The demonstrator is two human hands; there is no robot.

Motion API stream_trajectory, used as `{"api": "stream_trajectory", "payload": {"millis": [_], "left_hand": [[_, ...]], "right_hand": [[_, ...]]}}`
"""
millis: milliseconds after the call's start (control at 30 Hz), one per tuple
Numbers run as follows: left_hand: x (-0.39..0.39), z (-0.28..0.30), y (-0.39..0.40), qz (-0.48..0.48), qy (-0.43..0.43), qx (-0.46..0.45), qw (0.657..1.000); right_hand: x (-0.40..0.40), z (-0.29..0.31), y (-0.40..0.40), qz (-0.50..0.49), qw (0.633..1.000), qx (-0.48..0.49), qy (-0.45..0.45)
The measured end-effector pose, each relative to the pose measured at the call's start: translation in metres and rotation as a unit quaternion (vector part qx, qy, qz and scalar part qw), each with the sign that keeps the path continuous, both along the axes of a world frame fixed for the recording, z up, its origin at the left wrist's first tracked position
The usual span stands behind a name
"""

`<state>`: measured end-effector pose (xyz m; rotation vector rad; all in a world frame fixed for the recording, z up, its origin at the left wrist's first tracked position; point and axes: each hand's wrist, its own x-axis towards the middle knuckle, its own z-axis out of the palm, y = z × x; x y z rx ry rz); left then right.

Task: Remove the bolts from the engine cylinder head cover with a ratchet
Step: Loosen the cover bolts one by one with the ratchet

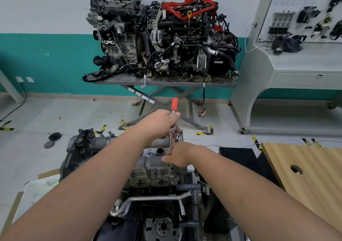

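A grey engine [148,170] fills the near centre, its cylinder head cover [157,165] facing up below both outstretched arms. Far behind it, two larger engines [162,37] sit on a scissor-leg worktop [166,82] against a white and teal wall; one carries a red strap [187,7]. At far right stands a grey console [296,70] with parts mounted on its panel. A wooden board [305,166] with a round hole lies at near right.

The ratchet [173,129] stands nearly upright over the cover, red handle [174,104] pointing up and away, its shaft running down to a bolt [171,165] at the cover's right near edge. The left hand [159,124] has its fingers clenched around the upper shaft, just under the red handle. The right hand [180,154] pinches the lower shaft near the socket, fingers curled around it, just above the bolt. A bent metal pipe [148,200] crosses the engine's near side.
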<state>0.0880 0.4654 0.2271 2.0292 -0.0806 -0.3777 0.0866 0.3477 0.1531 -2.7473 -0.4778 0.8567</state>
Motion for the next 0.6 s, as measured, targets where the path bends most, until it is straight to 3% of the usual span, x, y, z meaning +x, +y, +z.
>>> {"api": "stream_trajectory", "payload": {"millis": [67, 200, 300, 400, 467, 533, 600], "left_hand": [[0.003, -0.005, 0.001, -0.020, -0.023, -0.003, 1.000], [0.002, -0.013, 0.010, -0.052, 0.082, -0.162, 0.982], [0.004, -0.012, 0.013, -0.075, 0.040, -0.125, 0.988], [0.002, 0.000, 0.012, -0.119, -0.024, -0.001, 0.993], [0.001, 0.007, 0.008, -0.162, -0.114, 0.142, 0.970], [-0.002, 0.005, 0.001, -0.187, -0.247, 0.332, 0.891], [-0.008, -0.006, -0.004, -0.142, -0.368, 0.419, 0.818]], "right_hand": [[0.002, -0.001, 0.000, 0.000, 1.000, -0.004, -0.005], [0.001, 0.000, 0.002, -0.003, 1.000, -0.012, -0.008], [-0.001, 0.003, 0.003, 0.006, 1.000, -0.016, -0.017], [0.001, 0.001, 0.005, 0.025, 0.999, -0.025, -0.030], [0.003, -0.001, 0.007, 0.024, 0.998, -0.039, -0.032], [0.005, -0.004, 0.006, 0.023, 0.998, -0.031, -0.041], [0.004, -0.002, 0.004, 0.029, 0.998, -0.025, -0.040]]}}
